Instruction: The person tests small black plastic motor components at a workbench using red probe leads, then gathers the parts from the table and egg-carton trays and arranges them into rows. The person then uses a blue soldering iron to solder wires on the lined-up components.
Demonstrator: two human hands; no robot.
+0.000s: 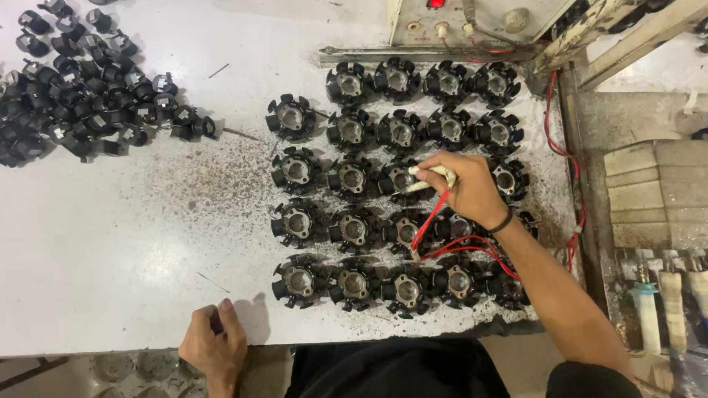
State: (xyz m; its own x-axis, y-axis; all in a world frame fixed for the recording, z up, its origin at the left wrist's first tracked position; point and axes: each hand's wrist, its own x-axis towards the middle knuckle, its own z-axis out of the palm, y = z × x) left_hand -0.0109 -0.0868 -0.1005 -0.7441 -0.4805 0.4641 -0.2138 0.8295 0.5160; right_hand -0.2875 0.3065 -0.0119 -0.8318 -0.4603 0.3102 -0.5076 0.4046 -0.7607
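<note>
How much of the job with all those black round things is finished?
Done: the black round parts already lie in neat rows on the white table. In hand: the right hand holds a taped probe with red wires on a middle-row part; the left hand rests at the table edge. Which parts are finished can't be told. A loose pile waits top left.

The probe (pixel 432 178) pinched in my right hand (pixel 467 189) is wrapped in pale, matt tape that looks rough and grimy, and smooth glossy red plastic-coated wires (pixel 450 247) trail from it toward 6 o'clock over the round stator cores (pixel 352 178), which are matt black plastic around dull grey metal centres. My left hand (pixel 215 345) rests at 7 o'clock on the edge of the white table (pixel 97 255), a smooth, faintly shiny surface speckled with dark gritty dust, and at 10 o'clock lies a heap of small parts (pixel 68 91) in semi-gloss black plastic with bright metal bits
</note>
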